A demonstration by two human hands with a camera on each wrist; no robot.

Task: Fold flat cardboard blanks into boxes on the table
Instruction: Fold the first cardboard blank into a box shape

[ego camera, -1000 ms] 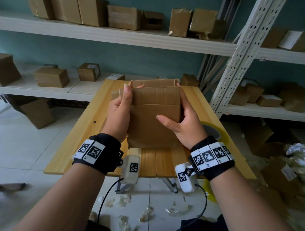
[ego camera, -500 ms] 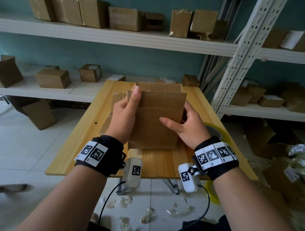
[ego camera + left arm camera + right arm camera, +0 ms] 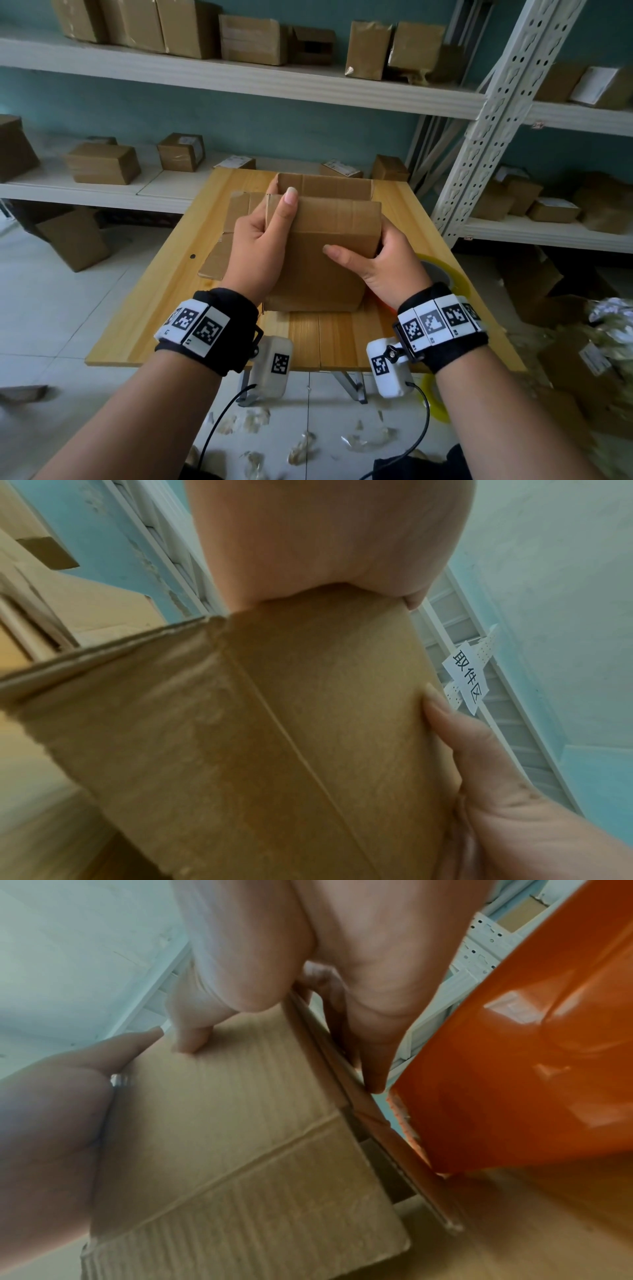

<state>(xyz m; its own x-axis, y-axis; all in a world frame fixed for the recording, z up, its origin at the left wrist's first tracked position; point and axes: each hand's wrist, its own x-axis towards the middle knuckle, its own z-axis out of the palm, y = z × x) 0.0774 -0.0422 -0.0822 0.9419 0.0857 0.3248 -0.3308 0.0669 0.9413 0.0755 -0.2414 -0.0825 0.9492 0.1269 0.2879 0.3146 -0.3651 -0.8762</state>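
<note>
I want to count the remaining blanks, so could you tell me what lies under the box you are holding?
A flat cardboard blank lies on the table, showing left of the box held by the left hand and right hand. Whether more blanks lie beneath is hidden.

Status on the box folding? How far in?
Done: the brown cardboard box is opened into a tube standing on the wooden table. In hand: left hand and right hand grip its sides. Left: top flaps unfolded; flat cardboard blank waits beneath.
</note>
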